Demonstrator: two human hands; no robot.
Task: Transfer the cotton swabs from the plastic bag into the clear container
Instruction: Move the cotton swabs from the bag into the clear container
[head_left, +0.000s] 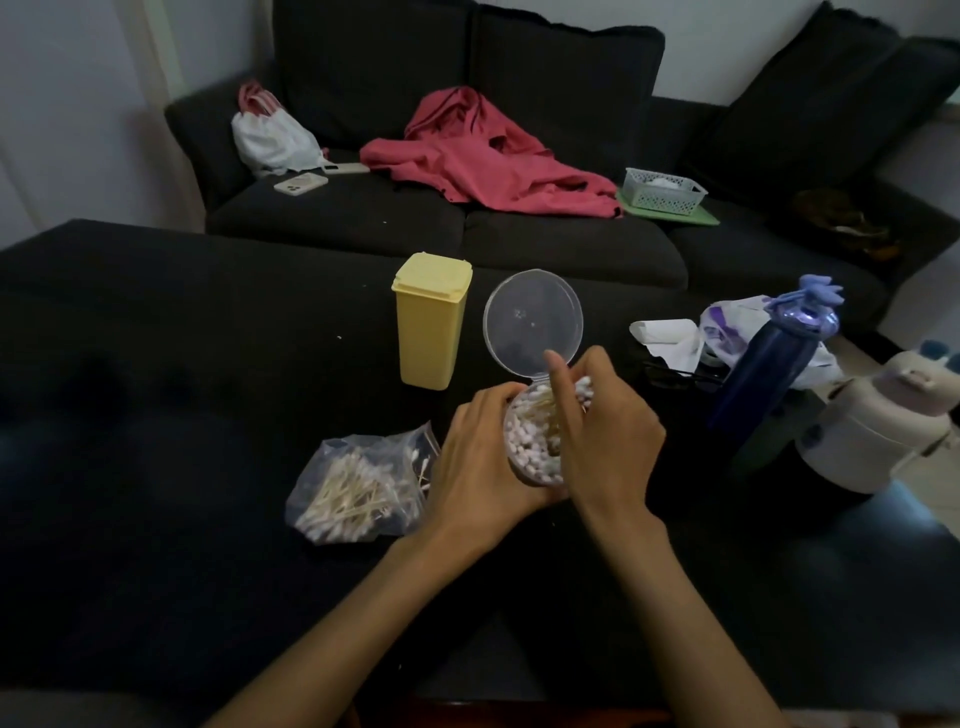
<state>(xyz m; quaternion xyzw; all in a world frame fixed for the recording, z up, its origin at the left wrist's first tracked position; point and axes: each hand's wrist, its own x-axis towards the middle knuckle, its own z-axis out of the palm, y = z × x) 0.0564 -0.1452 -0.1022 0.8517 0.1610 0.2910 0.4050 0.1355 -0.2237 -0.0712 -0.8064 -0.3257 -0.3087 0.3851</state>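
A clear round container (530, 457) packed with upright cotton swabs stands on the dark surface, its hinged clear lid (532, 322) flipped up behind it. My left hand (480, 457) grips the container's left side. My right hand (597, 421) pinches a bunch of cotton swabs (582, 389) over the container's mouth, its index finger pointing up. The plastic bag (358, 488) lies to the left of my left hand, holding several cotton swabs.
A yellow lidded box (428, 322) stands behind the container. To the right are a dark blue bottle (763, 379), a white jug (872, 431) and crumpled bags with paper (670, 332). Behind is a dark sofa (571, 244) with red cloth, a phone and a basket.
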